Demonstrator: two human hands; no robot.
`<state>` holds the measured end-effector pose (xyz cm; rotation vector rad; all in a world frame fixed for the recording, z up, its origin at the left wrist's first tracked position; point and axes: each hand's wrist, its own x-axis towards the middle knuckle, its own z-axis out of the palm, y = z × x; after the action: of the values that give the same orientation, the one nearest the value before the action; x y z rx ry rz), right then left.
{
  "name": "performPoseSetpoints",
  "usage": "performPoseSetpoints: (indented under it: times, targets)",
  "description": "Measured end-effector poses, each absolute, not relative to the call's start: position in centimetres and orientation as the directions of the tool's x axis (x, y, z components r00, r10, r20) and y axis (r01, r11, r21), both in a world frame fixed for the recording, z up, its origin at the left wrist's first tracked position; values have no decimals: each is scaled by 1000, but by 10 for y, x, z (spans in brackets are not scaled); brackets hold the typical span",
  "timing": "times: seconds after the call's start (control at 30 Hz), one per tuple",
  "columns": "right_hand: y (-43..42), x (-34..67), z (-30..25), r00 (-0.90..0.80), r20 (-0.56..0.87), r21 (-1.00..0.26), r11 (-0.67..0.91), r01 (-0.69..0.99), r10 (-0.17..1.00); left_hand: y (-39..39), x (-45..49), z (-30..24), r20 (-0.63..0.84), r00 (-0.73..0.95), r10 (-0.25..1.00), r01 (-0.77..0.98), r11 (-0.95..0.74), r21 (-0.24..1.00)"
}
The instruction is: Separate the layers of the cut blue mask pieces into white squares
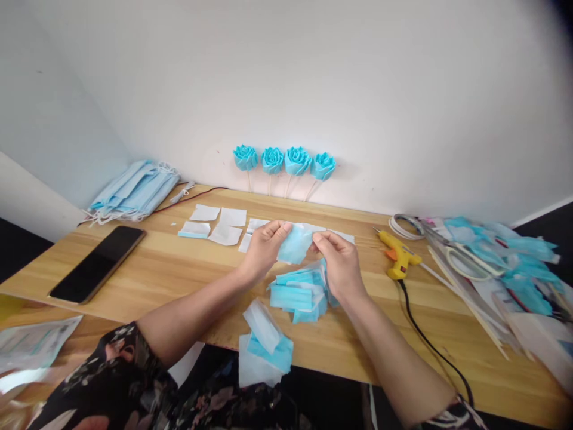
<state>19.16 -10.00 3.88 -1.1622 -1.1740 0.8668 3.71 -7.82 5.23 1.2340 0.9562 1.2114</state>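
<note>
Between my two hands a light blue square of mask fabric [295, 243] is stretched out above the table. My left hand [264, 248] pinches its upper left corner between thumb and finger. At the right edge, my right hand [339, 263] grips it the same way. Just below lies a loose pile of blue fabric pieces [293, 295], partly behind my right hand. Closer to me, white and blue scraps [265, 346] hang over the table's front edge. White fabric squares [224, 234] are laid out left of my hands, and some behind the hands are partly hidden.
Several blue fabric roses [298, 161] on sticks lean against the wall. A stack of face masks [134, 190] and a phone [98, 264] lie left. To the right are a yellow glue gun [400, 255] with a black cord, a tape roll [405, 227], scissors [473, 261] and blue scraps [528, 280].
</note>
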Motion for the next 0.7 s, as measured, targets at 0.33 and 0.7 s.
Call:
performPoseSetpoints:
  times: [0.33, 0.7]
  targets:
    - [-102, 194, 43, -116, 112, -989, 122, 78, 987, -71, 35, 46, 121, 101, 988, -129, -107, 986]
    - [-94, 213, 46, 28, 167, -980, 163, 115, 986, -63, 24, 55, 43, 260, 965, -118, -13, 993]
